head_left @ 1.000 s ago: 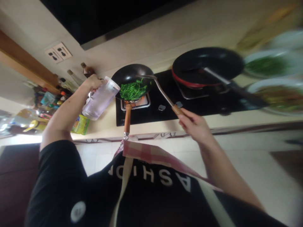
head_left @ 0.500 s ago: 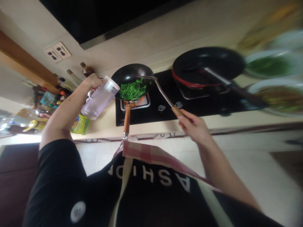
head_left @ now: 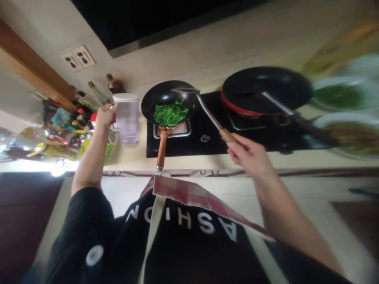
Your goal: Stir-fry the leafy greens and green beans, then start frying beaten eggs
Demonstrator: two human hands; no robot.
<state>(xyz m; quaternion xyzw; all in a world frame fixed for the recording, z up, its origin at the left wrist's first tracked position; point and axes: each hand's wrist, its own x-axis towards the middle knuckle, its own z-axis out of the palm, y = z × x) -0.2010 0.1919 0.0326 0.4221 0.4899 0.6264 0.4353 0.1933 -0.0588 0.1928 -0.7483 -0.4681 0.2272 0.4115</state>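
Note:
My left hand [head_left: 106, 116] is closed round the handle of a clear, purplish pitcher [head_left: 128, 122] with a white top, held upright left of the small wok. In my right hand [head_left: 250, 154] is the wooden handle of a metal spatula [head_left: 209, 112], its blade over the right rim of the wok. Chopped leafy greens [head_left: 171, 113] lie in the bottom of this black wok [head_left: 156, 92]. The wok sits on the left burner, with an orange glow beneath, and its wooden handle [head_left: 161, 152] points toward me.
A larger red-sided pan [head_left: 237, 98] with a second spatula [head_left: 278, 103] stands on the right burner. Blurred at far right are a bowl of greens [head_left: 340, 94] and a plate of food [head_left: 352, 134]. Bottles [head_left: 97, 92] and packets crowd the counter at left. A dark range hood [head_left: 166, 19] hangs above.
My left hand has drawn the pitcher back from the wok's rim and turned it from tilted to upright. The spatula blade has lifted slightly away from the greens.

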